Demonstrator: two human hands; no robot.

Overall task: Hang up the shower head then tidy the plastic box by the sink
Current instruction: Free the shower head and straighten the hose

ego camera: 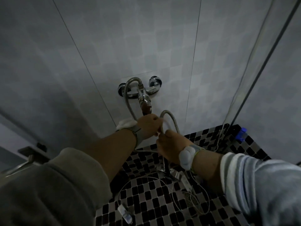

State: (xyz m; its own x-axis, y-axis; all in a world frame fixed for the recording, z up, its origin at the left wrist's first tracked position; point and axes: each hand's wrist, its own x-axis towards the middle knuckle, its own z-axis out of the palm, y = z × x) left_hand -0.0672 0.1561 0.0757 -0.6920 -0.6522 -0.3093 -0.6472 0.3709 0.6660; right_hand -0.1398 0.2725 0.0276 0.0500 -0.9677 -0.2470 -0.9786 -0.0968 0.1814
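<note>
Right now both hands meet low in front of the pale grey tiled wall (146, 38), just beneath the chrome wall-mounted mixer tap (140, 91). The left hand (149, 126) is curled shut around the ribbed silver metal shower hose (171, 117), its fingers (157, 119) wrapped over the hose near the tap's lever. The right hand (169, 144) sits just below and beside it, also closed on the hose, which arches up and over between the two grips.

From the tap's top fitting the hose loops leftward and runs down behind the left hand. Where the shower head itself lies cannot be told for certain: a shiny chrome shape (169, 173) rests on the black, grey and white mosaic floor (146, 193) under the right wrist and may be it, but the light is too dim to say. No wall holder shows in view.

As I judge it, the coming move turns on following the hose downward: its free run drops towards the floor below the right hand, so that hand is nearer and better placed to draw the head up, while the left steadies the loop. A thin white cord (179, 201) trails across the floor close by and could snag.
</note>
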